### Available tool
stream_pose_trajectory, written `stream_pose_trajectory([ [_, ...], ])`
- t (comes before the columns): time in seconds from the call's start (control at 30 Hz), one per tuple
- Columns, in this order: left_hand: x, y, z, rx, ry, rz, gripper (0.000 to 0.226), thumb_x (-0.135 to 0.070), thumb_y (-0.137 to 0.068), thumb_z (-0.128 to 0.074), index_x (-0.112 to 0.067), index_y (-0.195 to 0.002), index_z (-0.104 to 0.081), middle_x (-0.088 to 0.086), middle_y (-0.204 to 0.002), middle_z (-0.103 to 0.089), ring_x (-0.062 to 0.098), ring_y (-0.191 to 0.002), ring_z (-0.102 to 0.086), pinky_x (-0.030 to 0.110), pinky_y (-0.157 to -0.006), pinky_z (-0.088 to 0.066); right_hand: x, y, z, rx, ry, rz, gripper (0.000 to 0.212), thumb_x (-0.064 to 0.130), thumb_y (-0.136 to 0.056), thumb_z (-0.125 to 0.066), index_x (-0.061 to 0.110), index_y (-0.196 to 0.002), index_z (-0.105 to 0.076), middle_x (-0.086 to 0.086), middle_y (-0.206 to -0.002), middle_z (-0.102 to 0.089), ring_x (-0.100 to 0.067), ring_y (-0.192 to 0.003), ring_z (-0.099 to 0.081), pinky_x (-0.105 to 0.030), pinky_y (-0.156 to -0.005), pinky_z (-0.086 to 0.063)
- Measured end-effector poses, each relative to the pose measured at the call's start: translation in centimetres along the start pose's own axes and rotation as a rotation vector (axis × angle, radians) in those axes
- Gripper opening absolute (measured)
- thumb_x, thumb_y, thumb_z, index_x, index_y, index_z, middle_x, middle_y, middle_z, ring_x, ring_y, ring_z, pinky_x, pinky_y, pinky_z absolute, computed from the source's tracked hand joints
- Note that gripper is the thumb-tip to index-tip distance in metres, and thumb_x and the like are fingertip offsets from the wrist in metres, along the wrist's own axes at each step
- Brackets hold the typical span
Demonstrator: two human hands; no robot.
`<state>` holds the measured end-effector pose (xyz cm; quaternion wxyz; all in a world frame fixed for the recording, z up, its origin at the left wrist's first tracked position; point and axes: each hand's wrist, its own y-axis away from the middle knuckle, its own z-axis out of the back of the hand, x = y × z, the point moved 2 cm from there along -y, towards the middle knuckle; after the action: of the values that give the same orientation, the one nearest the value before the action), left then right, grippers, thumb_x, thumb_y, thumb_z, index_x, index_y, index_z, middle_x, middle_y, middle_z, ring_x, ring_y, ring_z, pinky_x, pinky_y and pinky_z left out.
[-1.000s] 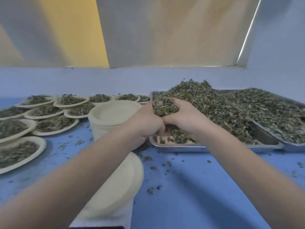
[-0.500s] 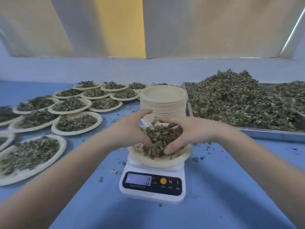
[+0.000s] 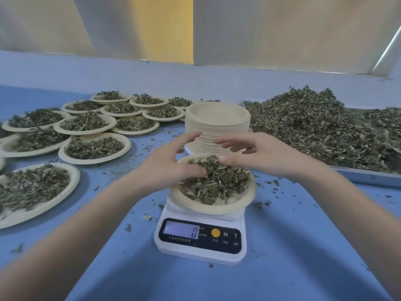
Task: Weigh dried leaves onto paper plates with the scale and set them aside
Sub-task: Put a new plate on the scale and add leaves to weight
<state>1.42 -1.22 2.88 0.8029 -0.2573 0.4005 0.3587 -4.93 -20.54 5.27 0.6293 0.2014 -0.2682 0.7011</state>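
While your left hand [image 3: 171,164] covers the nine o'clock rim of the paper plate [image 3: 217,208], the scale [image 3: 200,237] shows 0; the plate lies flat, leaves [image 3: 217,183] heaped; both grips are released, right hand [image 3: 258,155] spread above, left fingertips touching leaves.

I have one view only, from the camera on the person's head, so no second view overlaps it. It looks forward and down across the blue table [image 3: 303,246], wide-angle, with straight edges bowed near the borders. The scale [image 3: 200,237] sits close below centre, its display facing me and readable. Both forearms run in from the bottom corners, so the lens is just above and behind them. The far wall [image 3: 282,29] fills the top third.
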Motion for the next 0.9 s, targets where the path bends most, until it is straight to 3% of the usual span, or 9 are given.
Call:
stream_pose_trajectory([
  [0.1,0.4,-0.1,-0.4,-0.006,0.025,-0.007,0.082,-0.035,-0.074,-0.074,-0.055,-0.138,-0.026,-0.025,-0.142,-0.037,0.004,-0.131,-0.035,0.035,-0.108,-0.032,0.0,0.0,-0.8,0.025,-0.036,-0.007,0.055,0.063,-0.071,-0.060,0.049,-0.124,-0.054,0.026,-0.125,-0.054,0.007,-0.119,-0.046,-0.021,-0.096,-0.036],
  [0.27,0.3,-0.2,-0.8,-0.044,0.031,-0.008,0.087,-0.045,-0.059,-0.065,-0.055,-0.137,-0.027,-0.025,-0.141,-0.039,0.002,-0.133,-0.033,0.034,-0.109,-0.030,0.6,-0.3,-2.0,0.071,-0.086,0.013,0.062,0.066,-0.068,-0.055,0.049,-0.128,-0.049,0.031,-0.128,-0.048,0.020,-0.113,-0.041,-0.009,-0.086,-0.032],
  [0.33,0.4,-0.2,-0.8,-0.055,0.029,-0.012,0.087,-0.045,-0.059,-0.065,-0.055,-0.137,-0.028,-0.025,-0.141,-0.039,0.003,-0.132,-0.034,0.034,-0.110,-0.029,0.6,-0.4,-2.1,0.070,-0.077,0.012,0.063,0.066,-0.068,-0.055,0.050,-0.128,-0.048,0.031,-0.128,-0.048,0.017,-0.114,-0.041,-0.007,-0.085,-0.031],
  [0.5,1.5,-0.2,-0.2,-0.075,0.031,0.001,0.082,-0.040,-0.072,-0.074,-0.053,-0.138,-0.028,-0.024,-0.141,-0.038,0.005,-0.133,-0.033,0.032,-0.106,-0.030,-0.8,0.1,-1.5,0.041,-0.080,-0.011,0.060,0.071,-0.066,-0.056,0.055,-0.124,-0.048,0.031,-0.129,-0.049,0.013,-0.121,-0.041,-0.021,-0.099,-0.033],
  [0.6,2.3,-0.2,0.2,-0.091,0.037,0.003,0.077,-0.034,-0.076,-0.070,-0.050,-0.140,-0.030,-0.023,-0.142,-0.038,0.006,-0.132,-0.034,0.031,-0.102,-0.030,-1.8,0.6,-0.9,0.006,-0.066,-0.023,0.056,0.069,-0.067,-0.058,0.055,-0.120,-0.051,0.035,-0.120,-0.051,0.015,-0.114,-0.045,-0.020,-0.094,-0.037],
  [0.73,2.0,-0.6,-0.1,-0.142,0.032,-0.014,0.072,-0.031,-0.078,-0.069,-0.046,-0.139,-0.034,-0.022,-0.138,-0.042,0.006,-0.129,-0.038,0.032,-0.101,-0.032,-1.5,0.4,-1.0,-0.122,0.157,0.051,0.045,0.056,-0.079,-0.062,0.043,-0.121,-0.058,0.031,-0.099,-0.061,0.010,-0.083,-0.056,-0.010,-0.073,-0.039],
  [0.83,1.3,-1.1,-0.7,-0.238,0.063,-0.044,0.066,-0.026,-0.079,-0.069,-0.042,-0.136,-0.040,-0.022,-0.132,-0.047,0.005,-0.124,-0.041,0.030,-0.098,-0.032,-0.1,-1.0,-2.4,-0.093,0.431,0.104,0.057,0.068,-0.079,-0.047,0.041,-0.130,-0.052,0.009,-0.119,-0.059,-0.006,-0.099,-0.054,-0.024,-0.086,-0.042],
  [0.9,1.0,-1.2,-1.1,-0.312,0.086,-0.066,0.062,-0.023,-0.078,-0.068,-0.039,-0.134,-0.044,-0.020,-0.127,-0.051,0.004,-0.120,-0.044,0.028,-0.097,-0.034,0.5,-1.9,-3.5,-0.077,0.597,0.082,0.064,0.076,-0.076,-0.036,0.045,-0.131,-0.046,0.003,-0.115,-0.054,-0.017,-0.107,-0.052,-0.033,-0.082,-0.044],
])
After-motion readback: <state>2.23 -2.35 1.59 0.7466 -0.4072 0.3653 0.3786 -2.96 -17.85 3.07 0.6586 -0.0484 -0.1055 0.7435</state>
